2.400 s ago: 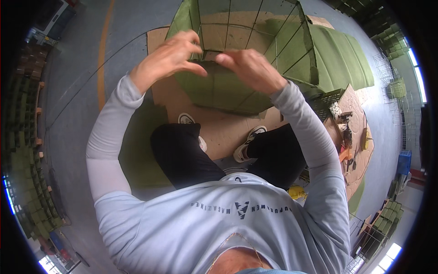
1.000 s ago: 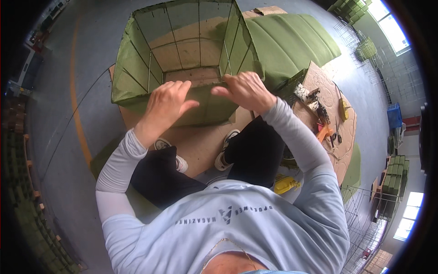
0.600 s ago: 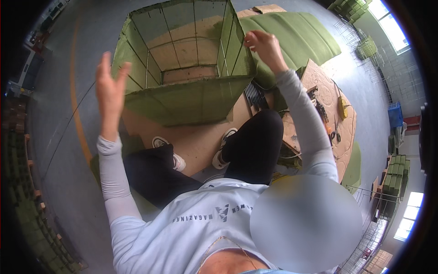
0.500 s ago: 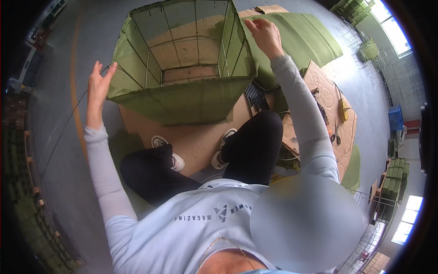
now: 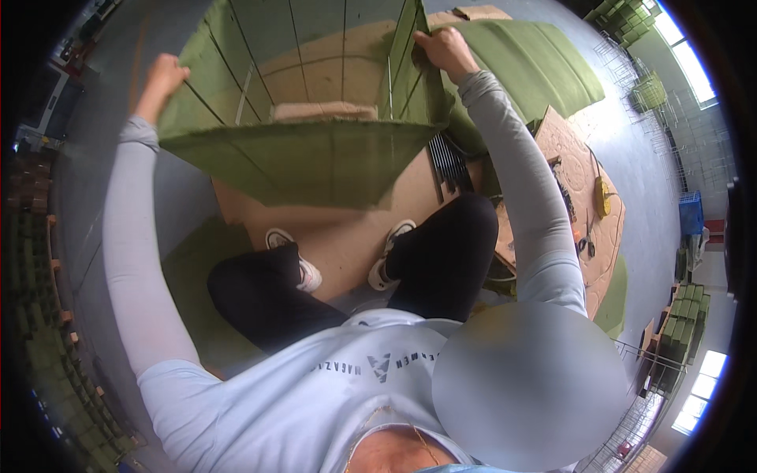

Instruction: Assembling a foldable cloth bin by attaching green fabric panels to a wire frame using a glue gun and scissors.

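In front of me stands a large open-topped box (image 5: pixel 292 162) of green fabric over a thin dark wire frame. Its bare wires cross the inside, and its far rim runs out of the picture. My left hand (image 5: pixel 164 77) is closed on the left rim. On the right rim my right hand (image 5: pixel 449 52) is closed too, with its fingertips over the edge. The box is tilted, with its near panel facing me. Beneath it lies brown cardboard (image 5: pixel 335 260), where my shoes rest.
Green sheeting (image 5: pixel 528 67) lies at the far right. Dark rods (image 5: pixel 448 169) sit beside the box. A cardboard piece (image 5: pixel 603 272) at right carries scissors (image 5: pixel 585 246) and a yellow object (image 5: pixel 603 197). Stacked green pieces (image 5: pixel 55 355) line the left side.
My left hand, open beside the rim before, has moved up and closed on it. My right hand has come down onto the right rim. The box has shifted away and tilted.
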Motion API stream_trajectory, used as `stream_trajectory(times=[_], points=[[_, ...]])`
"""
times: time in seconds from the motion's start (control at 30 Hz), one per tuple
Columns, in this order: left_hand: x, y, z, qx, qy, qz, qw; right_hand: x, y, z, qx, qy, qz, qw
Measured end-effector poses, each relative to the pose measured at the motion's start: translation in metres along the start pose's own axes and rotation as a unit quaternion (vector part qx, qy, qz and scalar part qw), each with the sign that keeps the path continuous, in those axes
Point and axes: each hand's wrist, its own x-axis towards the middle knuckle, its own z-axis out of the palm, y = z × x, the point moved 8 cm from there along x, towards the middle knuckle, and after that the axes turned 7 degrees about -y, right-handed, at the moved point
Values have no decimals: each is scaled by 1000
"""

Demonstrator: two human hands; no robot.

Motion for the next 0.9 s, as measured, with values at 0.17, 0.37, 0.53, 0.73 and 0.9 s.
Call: stream_trajectory(times=[0.17,0.37,0.53,0.73,0.9], points=[[-35,44,-62,17,57,40,997,-82,12,21,180,109,12,978],[-73,40,-55,21,164,-33,986,-153,21,39,304,111,70,944],[-47,1,-54,-54,-46,5,997,-179,6,54,412,53,121,902],[-56,84,-88,-191,101,71,974,-205,-33,45,346,127,79,926],[-44,99,-92,-111,168,148,968,-227,-23,59,364,164,101,911]])
